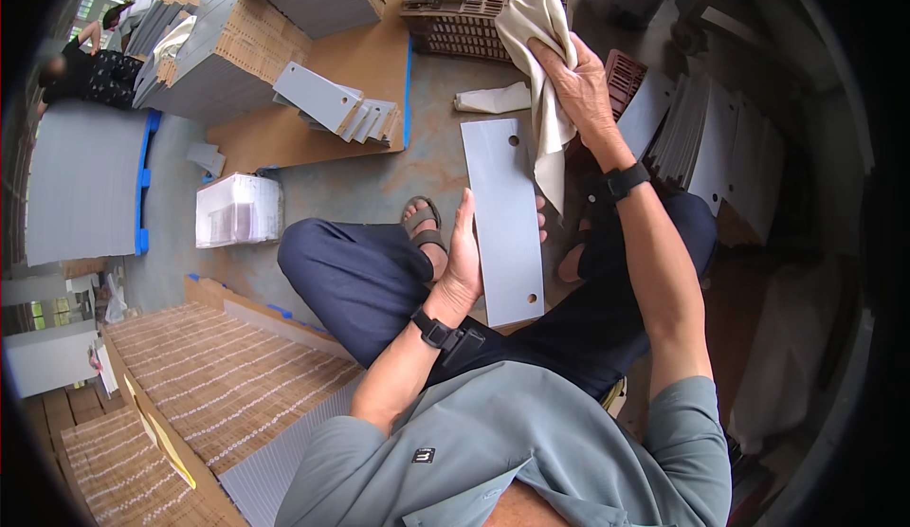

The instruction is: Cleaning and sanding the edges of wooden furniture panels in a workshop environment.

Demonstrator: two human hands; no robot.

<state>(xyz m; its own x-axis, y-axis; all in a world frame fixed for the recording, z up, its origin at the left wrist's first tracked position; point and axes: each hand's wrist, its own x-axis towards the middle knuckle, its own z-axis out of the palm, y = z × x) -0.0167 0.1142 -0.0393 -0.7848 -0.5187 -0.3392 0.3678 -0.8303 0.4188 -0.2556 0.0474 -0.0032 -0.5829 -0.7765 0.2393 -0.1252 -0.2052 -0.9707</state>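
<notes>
A long grey panel (505,219) with a round hole near each end stands between my knees. My left hand (464,257) is wrapped around it from the left, with fingertips showing past its right edge. Up and to the right of the panel, my right hand (580,91) grips a cream cloth (536,44), which hangs down beside the panel's upper right edge. I cannot tell whether the cloth touches the panel. Another folded pale cloth (493,99) lies on the floor just beyond the panel's top.
A brown plastic crate (483,6) holding grey pieces stands ahead. Similar panels (706,138) lean in a row at right. At left are stacked panels (256,44), a few loose panels (332,105), a white box (239,210) and a woven mat (227,366). Another person (90,72) is far left.
</notes>
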